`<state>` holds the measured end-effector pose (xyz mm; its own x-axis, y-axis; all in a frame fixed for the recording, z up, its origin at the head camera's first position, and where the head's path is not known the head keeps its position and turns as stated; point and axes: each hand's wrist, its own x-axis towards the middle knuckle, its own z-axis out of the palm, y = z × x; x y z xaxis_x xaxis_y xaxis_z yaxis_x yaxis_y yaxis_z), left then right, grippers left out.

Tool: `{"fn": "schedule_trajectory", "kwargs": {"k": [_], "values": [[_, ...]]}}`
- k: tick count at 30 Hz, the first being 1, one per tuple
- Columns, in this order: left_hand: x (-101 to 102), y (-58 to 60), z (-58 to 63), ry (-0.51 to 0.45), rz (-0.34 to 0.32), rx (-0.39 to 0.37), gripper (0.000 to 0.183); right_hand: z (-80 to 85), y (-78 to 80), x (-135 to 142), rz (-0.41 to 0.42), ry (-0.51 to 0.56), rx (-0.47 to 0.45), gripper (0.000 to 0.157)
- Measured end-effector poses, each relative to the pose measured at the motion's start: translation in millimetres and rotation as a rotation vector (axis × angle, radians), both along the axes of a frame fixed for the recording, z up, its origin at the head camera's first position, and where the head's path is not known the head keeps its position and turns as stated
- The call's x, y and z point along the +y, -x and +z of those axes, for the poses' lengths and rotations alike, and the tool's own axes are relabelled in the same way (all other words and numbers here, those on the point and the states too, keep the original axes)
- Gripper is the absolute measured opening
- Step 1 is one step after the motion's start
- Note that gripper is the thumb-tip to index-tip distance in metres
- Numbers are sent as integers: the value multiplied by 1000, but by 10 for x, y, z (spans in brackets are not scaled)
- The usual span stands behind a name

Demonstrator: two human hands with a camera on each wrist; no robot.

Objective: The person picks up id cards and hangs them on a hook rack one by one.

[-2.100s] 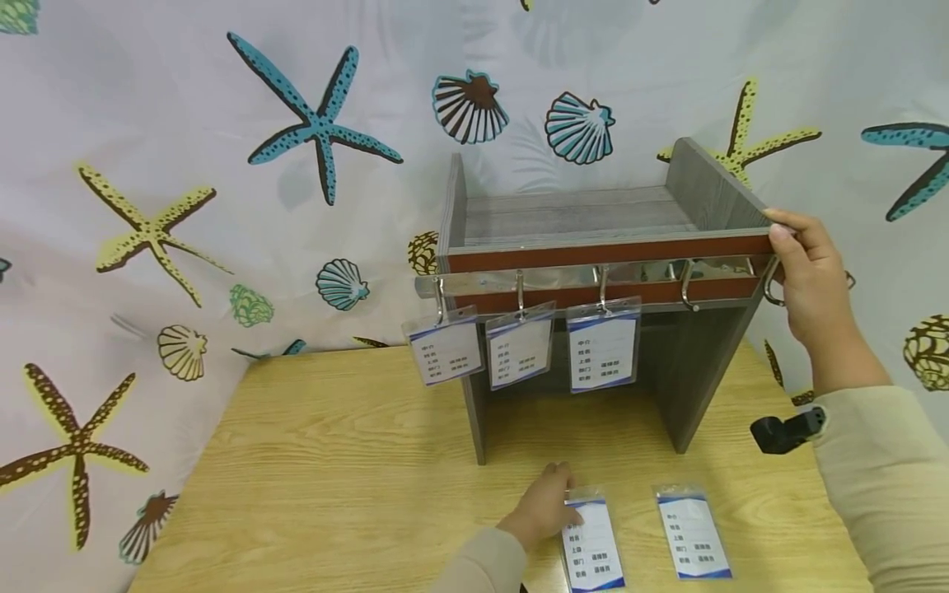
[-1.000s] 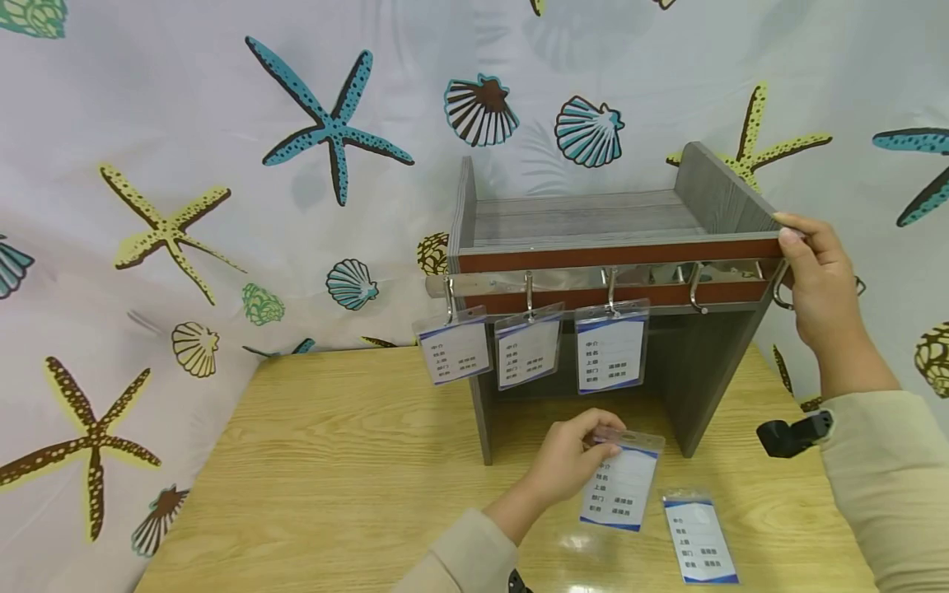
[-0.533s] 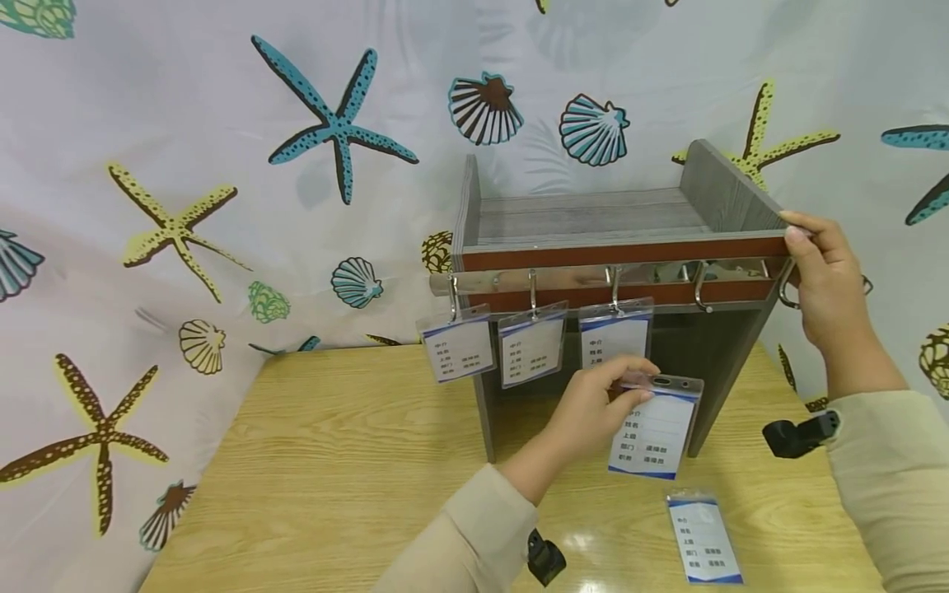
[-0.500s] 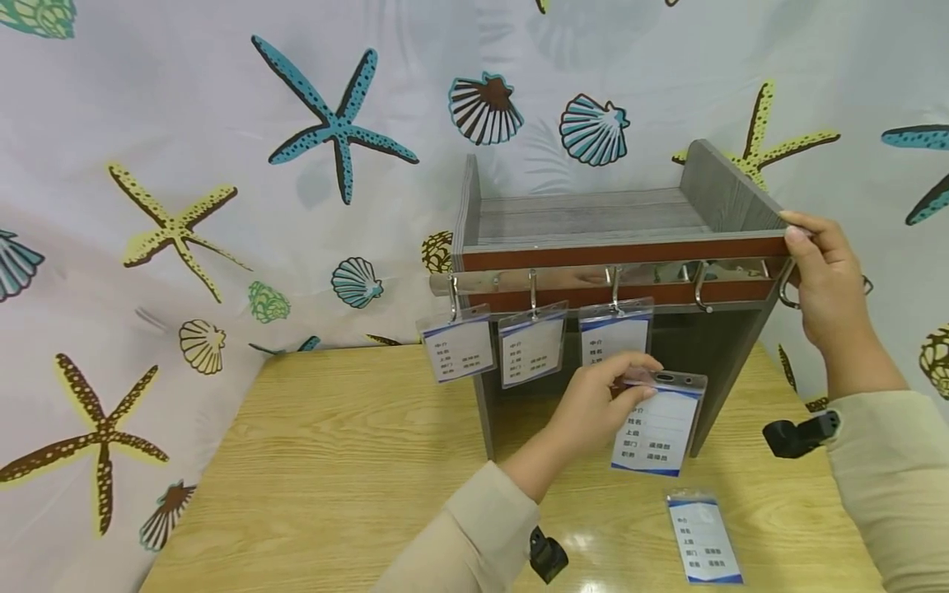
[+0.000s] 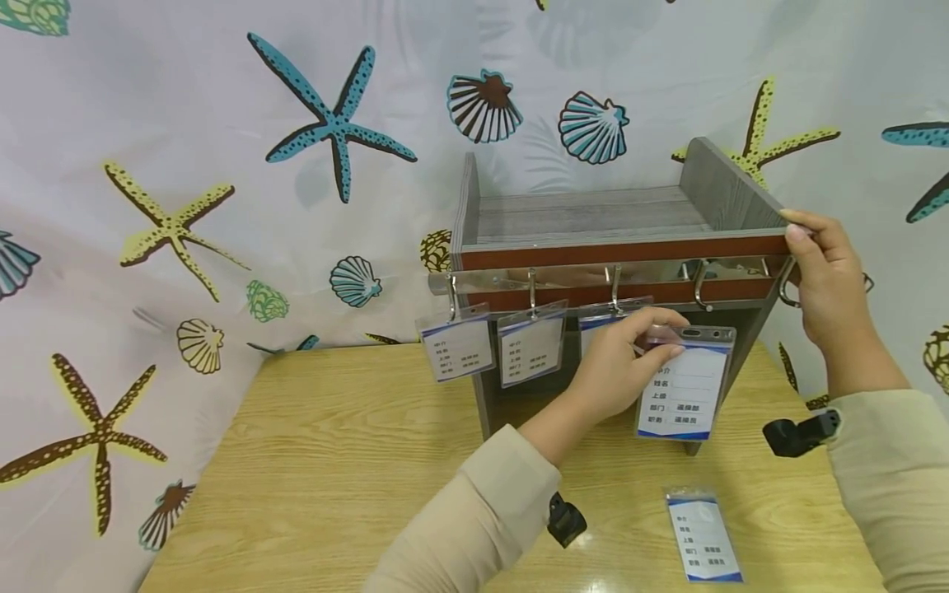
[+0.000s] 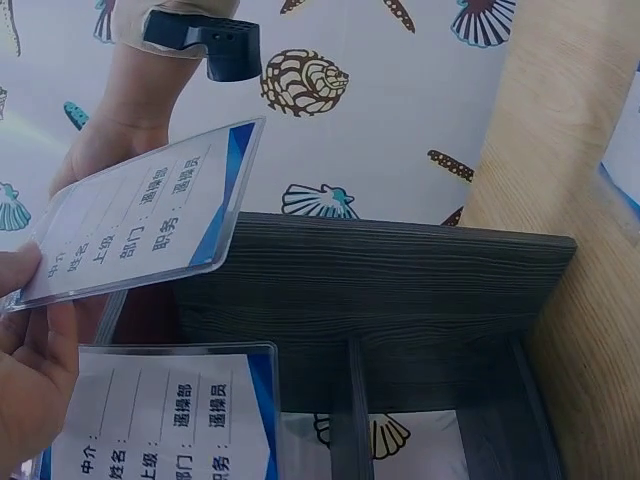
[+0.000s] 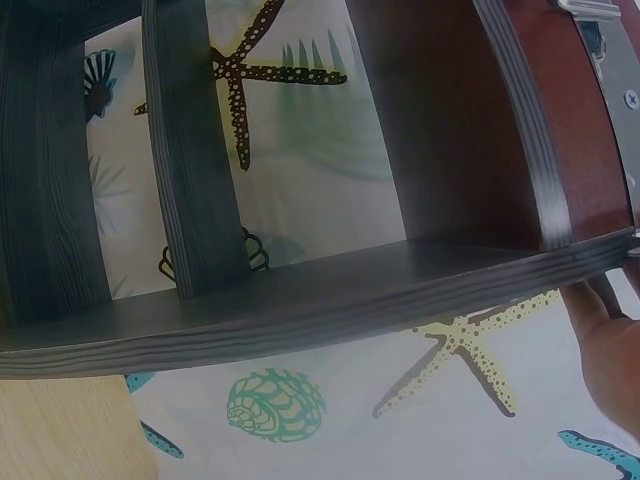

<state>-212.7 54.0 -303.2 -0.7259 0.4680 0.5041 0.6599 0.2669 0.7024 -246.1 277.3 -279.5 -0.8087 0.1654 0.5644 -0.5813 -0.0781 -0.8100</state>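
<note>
My left hand (image 5: 619, 362) pinches a badge holder (image 5: 685, 391) by its upper left corner, in front of the grey wooden rack (image 5: 593, 214). The card in it is white with blue edges and printed lines. Its slotted top edge sits below the fourth metal hook (image 5: 699, 284), apart from it. Behind the hand a hanging badge holder (image 5: 593, 329) is partly hidden. My right hand (image 5: 830, 288) grips the rack's upper right front corner, thumb in front. In the left wrist view the held badge holder (image 6: 150, 215) tilts beside a hanging one (image 6: 165, 415).
Two more badge holders, one on the far left hook (image 5: 457, 346) and one on the second hook (image 5: 531, 346), hang from the metal rail. Another badge holder (image 5: 704, 537) lies on the wooden table (image 5: 334, 461). A patterned cloth (image 5: 356, 82) covers the wall behind.
My left hand has picked a badge holder up off the table and carried it up and to the right, toward the fourth hook. The right hand keeps its grip on the rack.
</note>
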Motion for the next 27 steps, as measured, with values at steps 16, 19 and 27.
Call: {"fn": "schedule_trajectory", "kwargs": {"k": [16, 19, 27], "values": [[210, 58, 142, 63, 82, -85, 31, 12, -19, -13, -21, -6, -13, 27], [236, 58, 150, 72, 104, -84, 32, 17, -23, -12, -13, -3, -13, 26], [283, 62, 163, 92, 133, -119, 34, 15, -25, -10, -3, -1, -14, 26]]}}
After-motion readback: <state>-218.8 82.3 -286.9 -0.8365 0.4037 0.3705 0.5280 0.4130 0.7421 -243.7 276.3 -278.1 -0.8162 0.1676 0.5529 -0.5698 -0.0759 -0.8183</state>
